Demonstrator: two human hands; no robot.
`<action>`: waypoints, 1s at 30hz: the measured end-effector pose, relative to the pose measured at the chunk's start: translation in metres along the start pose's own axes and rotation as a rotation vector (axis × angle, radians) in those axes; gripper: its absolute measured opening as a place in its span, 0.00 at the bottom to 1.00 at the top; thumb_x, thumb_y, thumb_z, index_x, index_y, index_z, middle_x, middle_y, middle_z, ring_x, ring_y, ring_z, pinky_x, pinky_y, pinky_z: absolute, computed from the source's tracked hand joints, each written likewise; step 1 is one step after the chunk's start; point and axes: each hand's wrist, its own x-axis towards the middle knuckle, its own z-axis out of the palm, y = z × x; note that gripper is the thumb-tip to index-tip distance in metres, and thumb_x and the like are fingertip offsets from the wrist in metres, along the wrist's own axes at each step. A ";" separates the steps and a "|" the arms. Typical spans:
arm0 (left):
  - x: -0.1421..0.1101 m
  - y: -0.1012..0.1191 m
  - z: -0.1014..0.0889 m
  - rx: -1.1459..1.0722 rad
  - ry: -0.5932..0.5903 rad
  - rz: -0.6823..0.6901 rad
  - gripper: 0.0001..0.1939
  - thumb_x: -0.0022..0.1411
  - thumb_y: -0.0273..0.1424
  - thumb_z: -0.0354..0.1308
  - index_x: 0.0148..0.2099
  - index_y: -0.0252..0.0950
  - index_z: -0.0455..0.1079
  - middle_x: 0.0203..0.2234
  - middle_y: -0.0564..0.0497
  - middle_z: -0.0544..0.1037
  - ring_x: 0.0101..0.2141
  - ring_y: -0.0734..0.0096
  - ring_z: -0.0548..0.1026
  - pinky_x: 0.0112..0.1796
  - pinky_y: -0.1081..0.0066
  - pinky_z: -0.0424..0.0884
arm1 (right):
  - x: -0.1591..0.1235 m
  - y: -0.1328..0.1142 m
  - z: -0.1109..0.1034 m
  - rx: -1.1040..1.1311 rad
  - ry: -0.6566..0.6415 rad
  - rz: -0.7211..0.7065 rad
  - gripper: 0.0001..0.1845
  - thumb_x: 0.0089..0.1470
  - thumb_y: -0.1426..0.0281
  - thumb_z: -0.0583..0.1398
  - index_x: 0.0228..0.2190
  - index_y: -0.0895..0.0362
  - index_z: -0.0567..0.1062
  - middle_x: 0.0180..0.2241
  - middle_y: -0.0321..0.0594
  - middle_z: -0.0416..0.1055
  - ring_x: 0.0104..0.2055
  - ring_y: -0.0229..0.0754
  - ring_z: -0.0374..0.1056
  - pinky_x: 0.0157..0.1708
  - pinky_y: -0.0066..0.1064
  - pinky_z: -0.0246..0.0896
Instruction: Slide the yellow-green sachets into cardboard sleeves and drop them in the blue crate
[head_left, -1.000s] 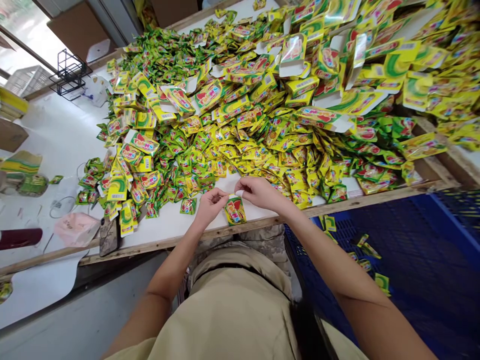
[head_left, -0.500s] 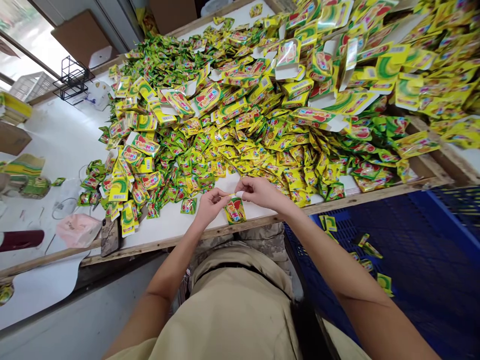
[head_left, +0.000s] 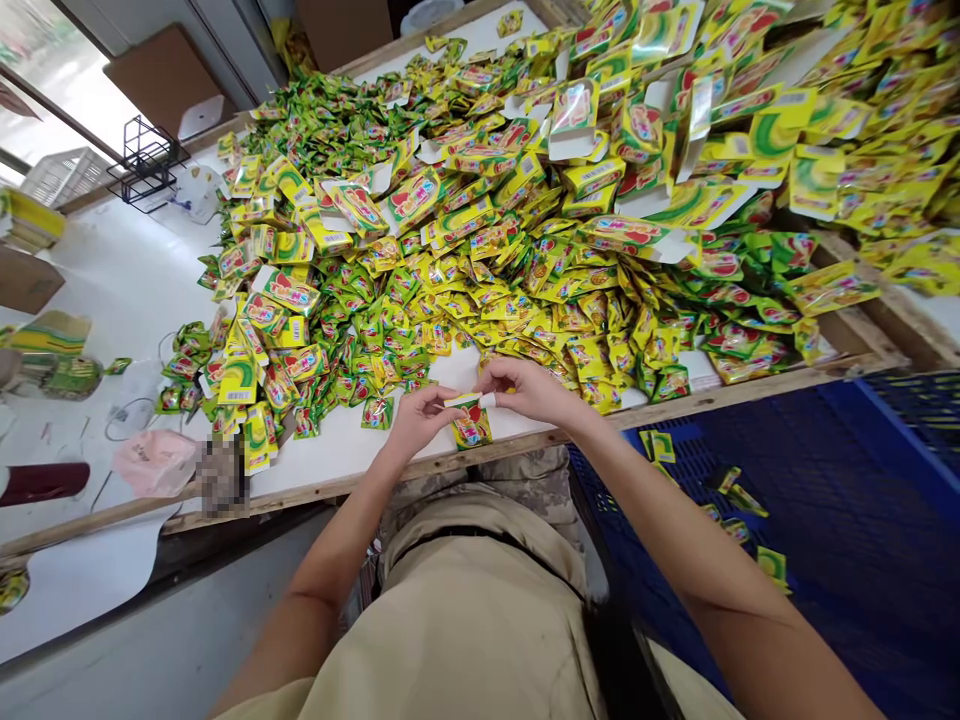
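Note:
A small yellow, green and red carton [head_left: 472, 428] stands at the table's front edge, its printed side toward me. My left hand [head_left: 418, 418] pinches its upper left corner between thumb and fingers. On the other side, my right hand [head_left: 525, 388] has thumb and fingertips closed at the top right, where a white flap shows. The carton's inside is hidden from view. Just behind my hands lies a big heap of small shiny packets [head_left: 517, 310] in yellow and green, mixed with flattened or open cartons [head_left: 416, 195].
A blue plastic crate [head_left: 847, 480] with a few packets stands below the table edge on the right. To the left are a pink plastic bag [head_left: 156, 462], a dark red cylinder [head_left: 45, 482] and a black wire rack [head_left: 146, 160]. A wooden rim [head_left: 337, 487] edges the table.
At the carton's top, a white flap now shows more between my hands. My fingers have moved slightly apart; the carton stays in about the same place.

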 end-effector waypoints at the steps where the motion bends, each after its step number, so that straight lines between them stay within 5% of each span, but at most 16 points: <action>1: -0.001 -0.001 0.001 0.021 0.023 0.022 0.16 0.49 0.39 0.70 0.37 0.36 0.76 0.30 0.50 0.79 0.27 0.74 0.75 0.29 0.73 0.72 | -0.002 0.002 0.001 0.013 0.017 -0.005 0.06 0.47 0.67 0.64 0.29 0.57 0.77 0.28 0.39 0.71 0.31 0.38 0.66 0.30 0.28 0.60; 8: -0.005 -0.004 0.008 0.073 0.114 0.071 0.11 0.53 0.37 0.68 0.37 0.36 0.77 0.30 0.50 0.80 0.28 0.74 0.75 0.29 0.73 0.72 | -0.010 0.006 0.015 0.058 0.081 -0.032 0.07 0.51 0.66 0.63 0.33 0.55 0.76 0.41 0.44 0.72 0.42 0.43 0.68 0.36 0.31 0.65; 18: -0.006 -0.001 0.011 0.052 0.143 -0.008 0.14 0.50 0.39 0.69 0.36 0.36 0.77 0.30 0.49 0.80 0.27 0.74 0.73 0.28 0.73 0.70 | -0.009 0.005 0.022 0.113 0.058 0.050 0.10 0.46 0.73 0.59 0.34 0.57 0.73 0.31 0.37 0.70 0.31 0.37 0.62 0.32 0.29 0.58; 30: 0.002 -0.001 0.002 0.078 0.009 0.014 0.15 0.53 0.42 0.67 0.33 0.34 0.74 0.29 0.48 0.79 0.28 0.74 0.73 0.29 0.74 0.69 | -0.007 -0.001 0.023 0.078 0.022 0.046 0.09 0.46 0.74 0.57 0.34 0.58 0.72 0.29 0.34 0.66 0.29 0.36 0.60 0.30 0.27 0.55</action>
